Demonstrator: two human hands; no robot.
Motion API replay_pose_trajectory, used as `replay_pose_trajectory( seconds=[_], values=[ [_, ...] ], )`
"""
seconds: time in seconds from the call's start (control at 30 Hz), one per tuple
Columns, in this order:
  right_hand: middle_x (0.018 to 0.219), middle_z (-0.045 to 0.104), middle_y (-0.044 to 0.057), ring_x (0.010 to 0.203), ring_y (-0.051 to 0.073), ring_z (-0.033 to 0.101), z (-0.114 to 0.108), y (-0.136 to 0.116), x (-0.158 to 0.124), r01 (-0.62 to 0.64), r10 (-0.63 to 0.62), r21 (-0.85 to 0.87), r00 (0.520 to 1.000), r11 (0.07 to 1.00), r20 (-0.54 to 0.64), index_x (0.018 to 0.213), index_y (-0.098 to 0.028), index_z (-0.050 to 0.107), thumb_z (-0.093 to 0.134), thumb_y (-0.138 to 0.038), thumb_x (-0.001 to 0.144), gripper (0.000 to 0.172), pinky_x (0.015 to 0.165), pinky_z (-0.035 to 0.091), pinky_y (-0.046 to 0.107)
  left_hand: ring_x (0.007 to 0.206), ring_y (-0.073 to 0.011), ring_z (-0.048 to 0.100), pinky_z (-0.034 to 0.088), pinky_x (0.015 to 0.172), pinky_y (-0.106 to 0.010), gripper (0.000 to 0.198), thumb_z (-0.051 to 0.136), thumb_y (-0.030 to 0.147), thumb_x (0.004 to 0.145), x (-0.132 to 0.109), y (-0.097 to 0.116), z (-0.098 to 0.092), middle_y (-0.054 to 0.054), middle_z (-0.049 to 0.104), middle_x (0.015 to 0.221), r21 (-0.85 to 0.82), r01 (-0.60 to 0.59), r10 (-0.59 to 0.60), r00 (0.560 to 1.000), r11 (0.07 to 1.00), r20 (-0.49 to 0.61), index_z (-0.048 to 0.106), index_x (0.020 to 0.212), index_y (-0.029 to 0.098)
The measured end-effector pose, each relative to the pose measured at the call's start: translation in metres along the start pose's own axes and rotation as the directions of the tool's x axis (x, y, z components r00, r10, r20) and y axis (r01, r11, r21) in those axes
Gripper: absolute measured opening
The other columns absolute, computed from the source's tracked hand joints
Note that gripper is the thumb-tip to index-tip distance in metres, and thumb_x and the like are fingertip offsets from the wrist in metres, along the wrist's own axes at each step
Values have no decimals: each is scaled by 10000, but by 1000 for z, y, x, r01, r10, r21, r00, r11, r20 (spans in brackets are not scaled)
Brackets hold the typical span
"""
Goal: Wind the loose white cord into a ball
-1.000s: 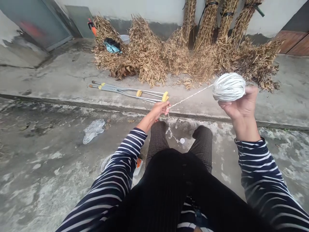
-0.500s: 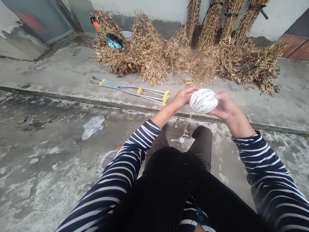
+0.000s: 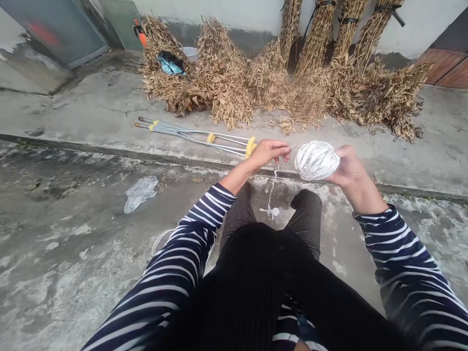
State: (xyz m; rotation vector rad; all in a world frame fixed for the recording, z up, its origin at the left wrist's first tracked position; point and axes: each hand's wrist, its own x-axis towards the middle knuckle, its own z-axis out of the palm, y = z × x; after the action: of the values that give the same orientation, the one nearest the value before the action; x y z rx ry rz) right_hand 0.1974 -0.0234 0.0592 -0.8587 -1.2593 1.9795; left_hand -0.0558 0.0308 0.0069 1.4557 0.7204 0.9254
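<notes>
My right hand (image 3: 349,168) grips a white ball of string (image 3: 316,160) in front of me, above my knees. Just left of the ball, my left hand (image 3: 268,151) pinches the loose strand of string (image 3: 271,187). From the pinch the strand hangs down to the concrete between my legs, where its end lies by a small white disc (image 3: 275,211). A short piece of the strand runs from my left fingers to the ball.
A pair of metal crutches with yellow pads (image 3: 197,137) lies on the raised concrete step ahead. Bundles of dry brown stalks (image 3: 292,83) are heaped against the wall. A crumpled clear plastic bag (image 3: 139,192) lies on the ground at left.
The ball came down from high on the right to the middle. My hands met at it, then the left hand drew a little away to the left, pinching the strand.
</notes>
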Motion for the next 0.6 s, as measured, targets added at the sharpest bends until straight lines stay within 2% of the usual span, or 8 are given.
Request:
replay_pose_trajectory(
  seconds=[0.07,0.13,0.27,0.37,0.47,0.6],
  values=[
    [936,782,77,713,218,723,3,0,-3,-17,18,-27,999,999,31,1213,-167,697,786,-433,712,575,575,619,324,764,-124,714,495,576,-187,280,779,387,906,2,4,-5,-87,786,872,2,-39,39,998,999,-44,767,874,108],
    [952,778,65,741,190,720,8,0,-6,-22,24,-70,999,997,37,1161,-162,724,839,-347,680,528,623,623,284,791,-128,723,496,578,-188,294,753,396,930,5,11,-9,-98,790,892,0,-81,81,994,997,-70,753,872,108],
    [992,761,44,856,188,729,20,-4,-11,-11,21,-106,996,994,89,1142,-173,734,888,-293,641,537,730,615,271,740,-126,728,526,650,-213,361,742,434,947,8,30,-9,-85,772,805,-31,-109,109,994,994,22,709,793,110],
    [978,731,20,847,166,694,23,-7,-14,15,5,-183,994,983,110,1160,-193,710,878,-267,664,529,725,578,254,628,-125,698,542,680,-249,410,746,444,943,4,41,-10,-45,699,649,-111,-44,52,996,993,78,637,703,129],
    [996,713,12,858,160,664,24,-7,-15,53,-22,-310,994,949,104,1202,-216,668,855,-242,713,524,720,543,243,514,-120,624,525,635,-273,456,737,440,953,2,46,-15,2,585,520,-155,79,-65,994,985,93,560,640,158],
    [1110,729,22,945,185,689,31,-4,-12,105,-65,-341,990,934,126,1385,-256,557,836,-260,749,694,776,548,265,443,-101,546,462,567,-265,477,803,453,910,9,40,-26,6,540,471,-53,204,-195,971,977,140,584,621,144]
  ],
)
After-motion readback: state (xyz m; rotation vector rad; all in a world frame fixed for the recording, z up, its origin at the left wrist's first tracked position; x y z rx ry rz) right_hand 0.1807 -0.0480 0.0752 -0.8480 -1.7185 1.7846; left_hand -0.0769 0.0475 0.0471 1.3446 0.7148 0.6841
